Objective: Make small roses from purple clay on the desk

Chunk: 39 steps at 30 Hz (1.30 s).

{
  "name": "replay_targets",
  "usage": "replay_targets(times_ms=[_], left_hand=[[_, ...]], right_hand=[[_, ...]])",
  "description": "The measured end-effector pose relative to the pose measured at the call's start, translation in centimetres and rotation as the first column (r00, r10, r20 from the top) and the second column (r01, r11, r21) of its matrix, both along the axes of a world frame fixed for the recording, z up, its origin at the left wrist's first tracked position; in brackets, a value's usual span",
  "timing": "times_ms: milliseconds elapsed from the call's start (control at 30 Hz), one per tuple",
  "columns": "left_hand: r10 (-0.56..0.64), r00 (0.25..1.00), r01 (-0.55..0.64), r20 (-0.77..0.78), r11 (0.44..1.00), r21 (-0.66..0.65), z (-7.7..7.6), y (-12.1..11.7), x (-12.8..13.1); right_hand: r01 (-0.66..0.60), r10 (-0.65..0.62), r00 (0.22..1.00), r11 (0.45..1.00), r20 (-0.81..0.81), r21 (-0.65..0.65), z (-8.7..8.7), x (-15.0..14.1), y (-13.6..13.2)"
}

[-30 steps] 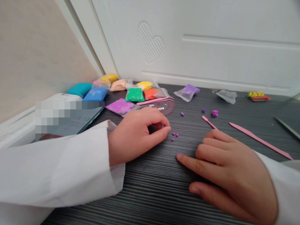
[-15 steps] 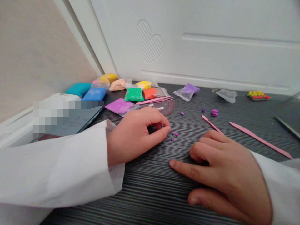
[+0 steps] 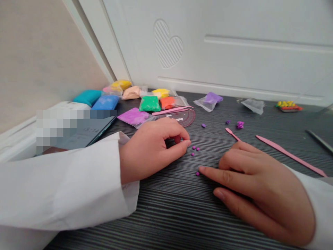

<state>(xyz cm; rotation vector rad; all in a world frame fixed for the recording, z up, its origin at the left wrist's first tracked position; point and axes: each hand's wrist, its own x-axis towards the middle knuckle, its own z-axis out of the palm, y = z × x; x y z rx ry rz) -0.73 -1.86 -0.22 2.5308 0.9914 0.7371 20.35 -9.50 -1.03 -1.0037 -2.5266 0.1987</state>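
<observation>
My left hand [image 3: 153,147] rests on the dark striped tabletop [image 3: 169,208], its fingers curled and the thumb and forefinger tips pinched together; whatever sits between them is hidden. Just right of that pinch lie three tiny purple clay balls [image 3: 195,149]. My right hand [image 3: 257,194] lies low on the table with the forefinger stretched out to the left, thumb flat and the other fingers bent. Its fingertip is right beside one more tiny purple ball [image 3: 197,173]. Both wrists wear white sleeves.
Small bags of coloured clay [image 3: 149,103] lie at the back left beside a pink protractor [image 3: 186,118]. A purple clay bag [image 3: 209,100], a purple clay flower [image 3: 240,124], two pink modelling tools [image 3: 232,134] [image 3: 290,156] and a phone [image 3: 78,133] are also on the table.
My right forefinger slid left, then drew back to the right, and a tiny purple ball now shows at its tip. The left hand has stayed put.
</observation>
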Motion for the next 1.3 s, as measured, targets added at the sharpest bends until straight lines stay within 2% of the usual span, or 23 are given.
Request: replay_targets(times_ms=[167, 867, 1300], left_hand=[[0.0, 1.0, 0.0, 0.001, 1.0, 0.001, 0.06, -0.06, -0.07], [0.015, 1.0, -0.015, 0.004, 1.0, 0.013, 0.15, -0.14, 0.02], [0.02, 1.0, -0.02, -0.02, 1.0, -0.002, 0.26, -0.06, 0.12]], right_hand=[[-0.013, 0.012, 0.999, 0.999, 0.037, 0.035, -0.15, -0.25, -0.09], [-0.01, 0.006, 0.991, 0.999, 0.133, 0.03, -0.12, -0.92, -0.2], [-0.029, 0.038, 0.989, 0.998, 0.142, -0.062, -0.02, -0.74, -0.06]])
